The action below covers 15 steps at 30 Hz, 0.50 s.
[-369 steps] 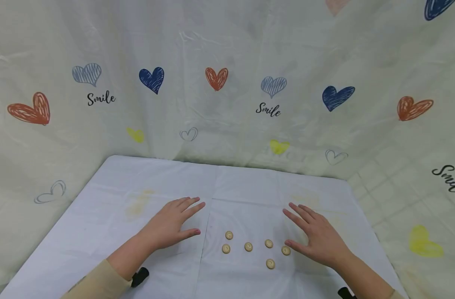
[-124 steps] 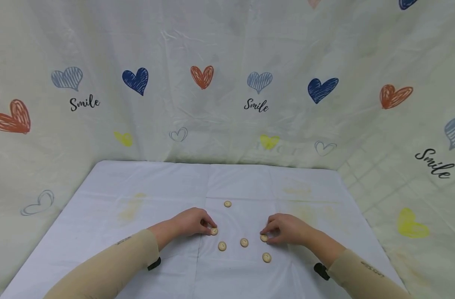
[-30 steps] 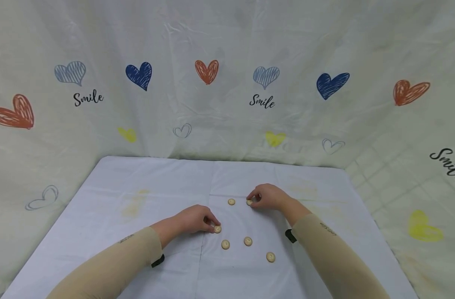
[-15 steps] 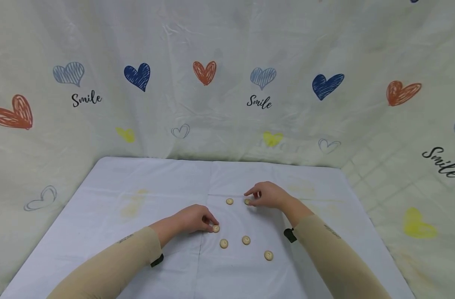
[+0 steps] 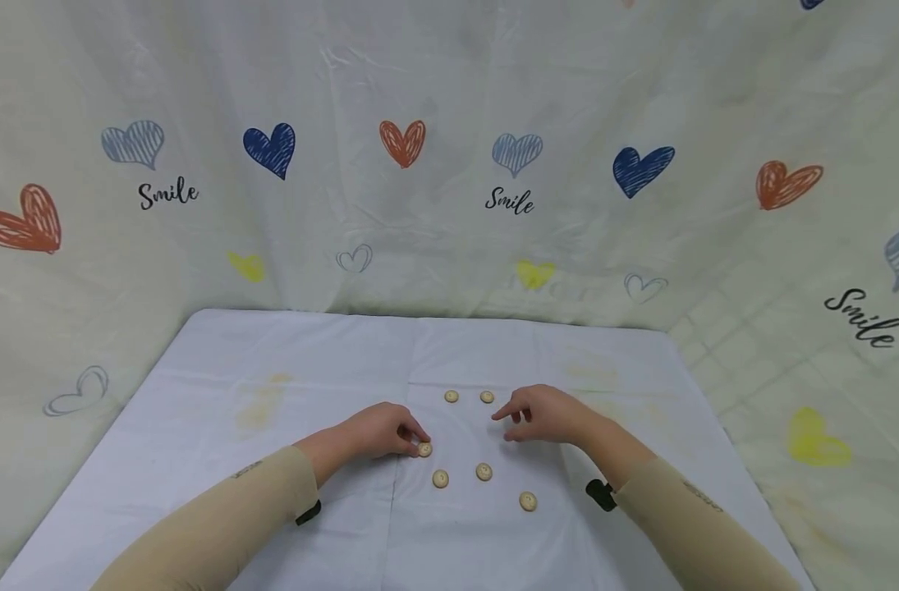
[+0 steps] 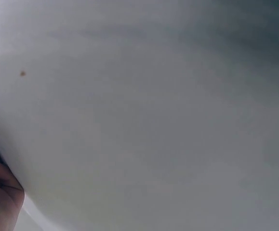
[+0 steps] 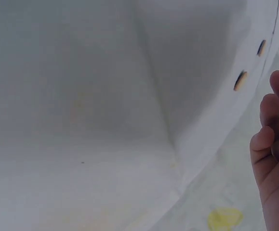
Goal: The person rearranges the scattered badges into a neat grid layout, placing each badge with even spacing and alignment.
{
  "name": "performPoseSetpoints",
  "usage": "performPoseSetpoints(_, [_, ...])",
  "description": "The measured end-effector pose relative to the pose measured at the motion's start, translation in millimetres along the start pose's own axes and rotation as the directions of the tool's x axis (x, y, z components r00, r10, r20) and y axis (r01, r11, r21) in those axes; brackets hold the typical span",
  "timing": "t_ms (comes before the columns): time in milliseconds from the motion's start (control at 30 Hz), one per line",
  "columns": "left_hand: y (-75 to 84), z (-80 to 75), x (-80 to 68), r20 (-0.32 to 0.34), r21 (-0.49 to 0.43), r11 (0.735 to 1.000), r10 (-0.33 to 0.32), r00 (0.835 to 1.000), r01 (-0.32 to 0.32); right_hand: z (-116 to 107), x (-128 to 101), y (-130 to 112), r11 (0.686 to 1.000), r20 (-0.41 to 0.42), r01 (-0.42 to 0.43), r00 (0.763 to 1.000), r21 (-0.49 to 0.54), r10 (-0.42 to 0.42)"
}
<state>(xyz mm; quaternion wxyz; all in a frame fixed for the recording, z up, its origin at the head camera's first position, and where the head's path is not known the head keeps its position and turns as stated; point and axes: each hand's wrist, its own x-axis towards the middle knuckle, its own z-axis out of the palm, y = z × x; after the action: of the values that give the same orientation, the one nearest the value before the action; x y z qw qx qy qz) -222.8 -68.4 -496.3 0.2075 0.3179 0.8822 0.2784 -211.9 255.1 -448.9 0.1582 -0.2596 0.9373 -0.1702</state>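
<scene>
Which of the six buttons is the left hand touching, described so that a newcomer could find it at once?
Start at the white tablecloth and its centre crease. Just right of that crease, the left hand pinches a tan button at its fingertips. It lies left of and above the three loose buttons nearer the person, and it alone has fingers on it.

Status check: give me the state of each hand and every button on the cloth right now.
left hand: fingertips pinching the leftmost button on the cloth
right hand: loosely curled, holding nothing
far pair of buttons: flat, side by side, untouched
near three buttons: flat, apart, untouched
</scene>
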Motion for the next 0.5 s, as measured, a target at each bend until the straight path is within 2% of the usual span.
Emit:
performPoseSetpoints(300, [-2.2,1.4,1.5,0.000,0.000,1.000,0.001,1.000,-0.001,15,-48,-3,0.995,0.050,0.095,0.994,-0.002,-0.095])
performPoseSetpoints(500, [-1.9,0.9,0.8,-0.005,0.018,1.000,-0.001,1.000,0.001,24,-67,-1,0.994,0.054,0.111,0.992,0.025,-0.112])
